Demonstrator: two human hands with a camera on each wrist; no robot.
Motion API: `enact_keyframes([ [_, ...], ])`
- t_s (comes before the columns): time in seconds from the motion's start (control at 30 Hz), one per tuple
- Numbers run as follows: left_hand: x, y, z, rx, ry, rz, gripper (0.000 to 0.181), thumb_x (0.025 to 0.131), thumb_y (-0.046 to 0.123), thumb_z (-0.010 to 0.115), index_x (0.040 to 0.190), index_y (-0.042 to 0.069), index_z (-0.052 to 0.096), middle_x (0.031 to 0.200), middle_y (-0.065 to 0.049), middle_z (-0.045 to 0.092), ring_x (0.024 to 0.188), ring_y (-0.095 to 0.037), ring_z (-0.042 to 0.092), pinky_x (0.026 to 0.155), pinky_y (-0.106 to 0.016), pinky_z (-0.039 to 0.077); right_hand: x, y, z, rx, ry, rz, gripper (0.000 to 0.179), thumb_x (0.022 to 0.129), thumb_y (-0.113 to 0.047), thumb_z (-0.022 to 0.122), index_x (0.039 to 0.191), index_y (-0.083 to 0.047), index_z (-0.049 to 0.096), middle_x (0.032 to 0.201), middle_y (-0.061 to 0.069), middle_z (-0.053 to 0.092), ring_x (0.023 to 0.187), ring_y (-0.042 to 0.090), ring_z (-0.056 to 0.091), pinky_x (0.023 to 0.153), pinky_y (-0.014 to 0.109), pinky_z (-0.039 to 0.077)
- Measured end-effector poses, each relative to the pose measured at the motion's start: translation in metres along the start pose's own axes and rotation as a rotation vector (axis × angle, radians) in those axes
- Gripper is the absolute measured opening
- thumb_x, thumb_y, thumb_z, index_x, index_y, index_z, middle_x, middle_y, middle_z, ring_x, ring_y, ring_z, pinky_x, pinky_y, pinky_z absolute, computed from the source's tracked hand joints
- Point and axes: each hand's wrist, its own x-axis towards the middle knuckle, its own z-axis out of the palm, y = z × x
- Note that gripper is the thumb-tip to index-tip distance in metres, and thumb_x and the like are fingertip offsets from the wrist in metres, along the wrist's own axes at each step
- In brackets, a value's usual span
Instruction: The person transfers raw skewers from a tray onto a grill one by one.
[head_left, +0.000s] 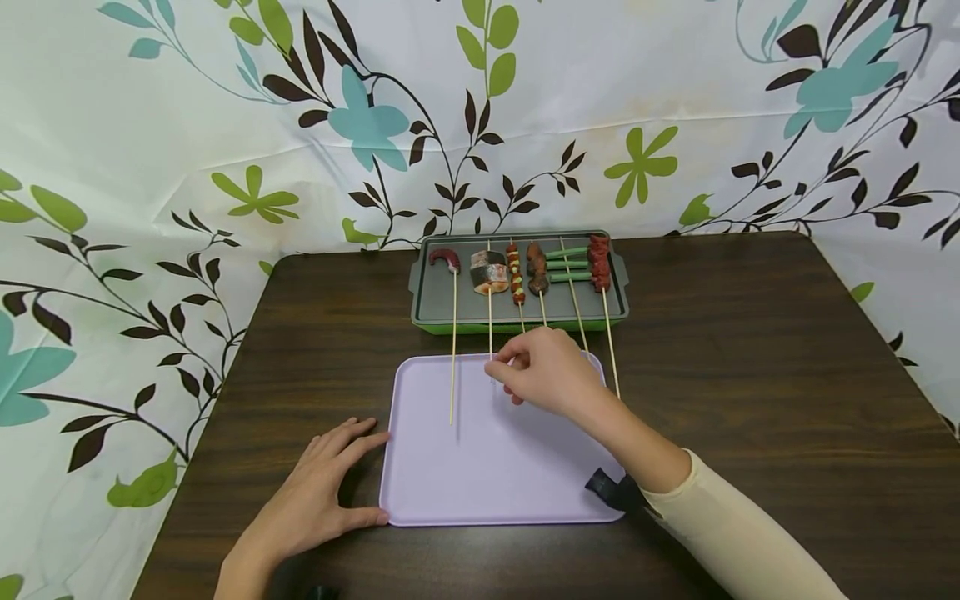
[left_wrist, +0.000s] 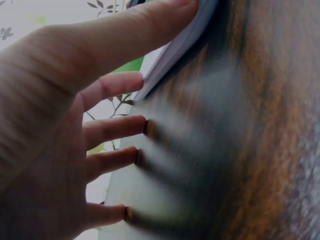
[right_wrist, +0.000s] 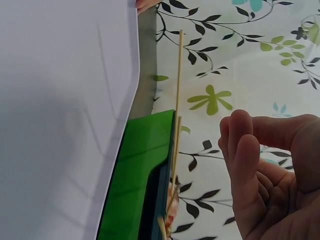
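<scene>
My right hand point(head_left: 547, 367) is over the far part of a lavender tray point(head_left: 480, 475), its fingers loosely bent. Beside its thumb runs the stick of a fish skewer point(head_left: 490, 273); in the right wrist view this thin stick point(right_wrist: 176, 145) stands apart from the fingers, and nothing shows between them. My left hand point(head_left: 318, 483) lies spread at the tray's left side, thumb and forefinger touching its edge and the other fingertips on the table. A grey-topped grill with a green base point(head_left: 450, 308) carries several skewers, including a curled tentacle skewer point(head_left: 446, 258) and a red meat skewer point(head_left: 599, 262).
Several skewer sticks jut from the grill toward the tray. Green stalks point(head_left: 567, 264) lie crosswise on a stick at the grill's right. A dark wooden table point(head_left: 750, 375) bears everything, with a leaf-patterned cloth point(head_left: 525, 125) behind. A black strap point(head_left: 611, 490) is below my right wrist.
</scene>
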Motion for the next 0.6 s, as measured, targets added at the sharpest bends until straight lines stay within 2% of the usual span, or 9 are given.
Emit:
enact_keyframes([
  [0.13,0.0,0.001,0.0,0.0,0.005,0.001,0.094,0.062,0.069,0.079,0.144,0.033,0.049,0.151,-0.003,0.041,0.141,-0.037,0.03,0.103,-0.073,0.021,-0.019,0.009,-0.008,0.031,0.044,-0.027,0.013,0.089,-0.029,0.072,0.089,-0.016,0.076,0.054,-0.012,0.06,0.05,0.01,0.059,0.049,0.032,0.045],
  [0.4,-0.003,0.001,-0.001,0.01,0.009,-0.007,0.094,0.063,0.069,0.079,0.144,0.033,0.048,0.151,-0.003,0.04,0.141,-0.036,0.029,0.104,-0.072,0.021,-0.05,0.031,-0.021,0.08,0.152,-0.022,0.007,0.088,-0.022,0.075,0.088,-0.015,0.076,0.059,-0.01,0.062,0.053,0.01,0.062,0.043,0.029,0.041],
  [0.6,-0.003,0.002,0.0,0.012,0.009,-0.007,0.094,0.063,0.068,0.08,0.144,0.033,0.048,0.151,-0.002,0.04,0.141,-0.035,0.029,0.104,-0.072,0.021,-0.07,0.047,-0.029,0.07,0.265,-0.009,0.011,0.088,-0.021,0.075,0.093,-0.012,0.076,0.063,-0.009,0.064,0.056,0.009,0.062,0.047,0.027,0.046],
])
